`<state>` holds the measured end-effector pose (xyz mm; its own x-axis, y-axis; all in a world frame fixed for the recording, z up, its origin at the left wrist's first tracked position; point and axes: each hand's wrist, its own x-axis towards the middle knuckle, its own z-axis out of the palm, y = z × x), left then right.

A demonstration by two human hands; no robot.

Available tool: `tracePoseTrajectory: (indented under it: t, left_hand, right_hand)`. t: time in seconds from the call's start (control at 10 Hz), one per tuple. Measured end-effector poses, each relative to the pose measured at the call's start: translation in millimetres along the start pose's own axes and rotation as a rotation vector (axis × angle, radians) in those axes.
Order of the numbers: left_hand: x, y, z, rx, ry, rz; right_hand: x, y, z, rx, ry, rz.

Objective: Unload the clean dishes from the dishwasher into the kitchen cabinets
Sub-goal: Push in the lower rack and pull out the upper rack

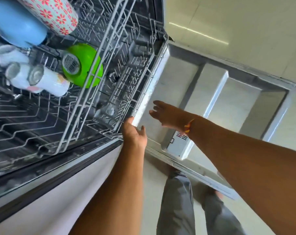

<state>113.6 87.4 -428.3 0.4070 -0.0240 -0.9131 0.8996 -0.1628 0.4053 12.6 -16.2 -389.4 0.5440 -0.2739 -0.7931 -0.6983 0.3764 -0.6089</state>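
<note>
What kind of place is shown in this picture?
Most likely a home kitchen: an open dishwasher, its wire rack holding a blue mug and a green bowl, above a pale tiled floor.

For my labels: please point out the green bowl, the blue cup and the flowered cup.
green bowl (91, 65): head view, outer side.
blue cup (16, 26): head view, outer wall.
flowered cup (55, 12): head view, patterned side.

Blue cup cut off at left edge.
</note>
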Motion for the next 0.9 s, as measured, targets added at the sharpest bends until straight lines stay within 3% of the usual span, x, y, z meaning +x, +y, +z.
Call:
tracePoseTrajectory:
  t: [0.2,0.4,0.6,0.7,0.9]
  left_hand:
    - [12,36,-1,-0.163,0.042,0.001]
    - [-15,34,3,-0.257,-0.018,0.013]
    - [-89,50,-4,-0.438,-0.211,0.085]
    - [-132,70,-10,-0.570,-0.317,0.133]
    - [-160,103,-21,-0.619,-0.322,0.126]
  right_hand:
    - [-10,12,-1,0.114,-0.016,0.037]
    - [-25,3,9,0.223,0.002,0.005]
    - [-44,-82,40,0.530,0.001,-0.067]
    - [-50,-132,53,0.552,-0.015,-0.119]
    - [-51,-164,63,0.476,0.073,-0.059]
